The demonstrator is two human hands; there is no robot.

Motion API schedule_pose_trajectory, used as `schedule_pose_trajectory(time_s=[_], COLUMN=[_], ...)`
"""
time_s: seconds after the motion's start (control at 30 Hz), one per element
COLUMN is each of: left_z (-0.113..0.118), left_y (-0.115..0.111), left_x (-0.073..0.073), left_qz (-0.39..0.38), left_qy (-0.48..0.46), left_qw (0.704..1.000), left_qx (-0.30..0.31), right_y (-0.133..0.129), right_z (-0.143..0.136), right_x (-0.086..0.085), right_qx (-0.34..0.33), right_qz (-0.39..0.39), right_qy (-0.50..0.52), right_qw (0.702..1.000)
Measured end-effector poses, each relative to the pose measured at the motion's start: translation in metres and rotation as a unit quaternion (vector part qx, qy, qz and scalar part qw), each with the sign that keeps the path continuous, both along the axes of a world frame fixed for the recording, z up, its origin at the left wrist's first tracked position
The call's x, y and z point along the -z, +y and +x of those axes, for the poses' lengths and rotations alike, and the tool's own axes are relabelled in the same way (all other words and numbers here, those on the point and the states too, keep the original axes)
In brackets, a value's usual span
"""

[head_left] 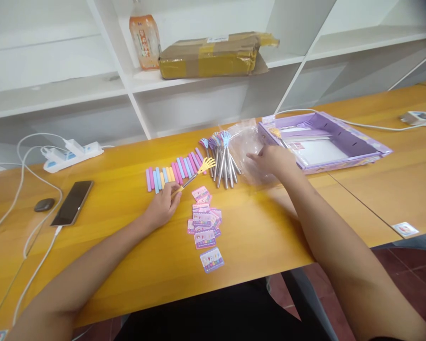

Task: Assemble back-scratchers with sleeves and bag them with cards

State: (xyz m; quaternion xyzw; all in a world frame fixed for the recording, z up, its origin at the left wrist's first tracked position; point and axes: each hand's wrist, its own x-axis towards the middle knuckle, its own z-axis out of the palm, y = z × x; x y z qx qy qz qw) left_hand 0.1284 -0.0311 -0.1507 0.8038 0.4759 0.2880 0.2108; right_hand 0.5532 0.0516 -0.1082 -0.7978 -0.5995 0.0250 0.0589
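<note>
Left hand (162, 206) closed on yellow scratcher (206, 164) left of purple tray (341, 164); right hand (272, 160) half-curled beside tray, can't tell grip.

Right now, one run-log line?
left hand: holds yellow scratcher | right hand: near clear bag | other scratchers: bunched | cards: loosely piled | purple tray: right of bag
</note>
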Motion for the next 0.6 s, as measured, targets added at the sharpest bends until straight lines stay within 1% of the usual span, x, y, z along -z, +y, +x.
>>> schedule_pose_trajectory(time_s=[0.1, 0.2, 0.3, 0.47, 0.6], left_z=[0.0, 0.0, 0.001, 0.0, 0.0], left_y=[0.0, 0.0, 0.0, 0.0, 0.0], left_x=[0.0, -0.001, -0.001, 0.001, -0.001], left_qz=[-0.002, -0.005, -0.012, -0.025, -0.029], left_qy=[0.0, 0.001, 0.001, -0.011, -0.019], left_qw=[1.0, 1.0, 1.0, 1.0, 0.999], left_qx=[0.004, 0.008, 0.005, 0.006, 0.009], right_y=[0.0, -0.001, -0.001, 0.001, -0.004], right_z=[-0.006, -0.012, -0.01, 0.0, 0.004], right_x=[-0.001, 0.0, 0.0, -0.002, -0.009], right_qx=[0.007, 0.005, 0.001, -0.007, 0.015], right_qz=[0.004, -0.012, -0.01, 0.064, 0.146], right_qy=[0.002, -0.004, 0.005, 0.025, 0.042], right_qw=[1.0, 1.0, 1.0, 0.998, 0.988])
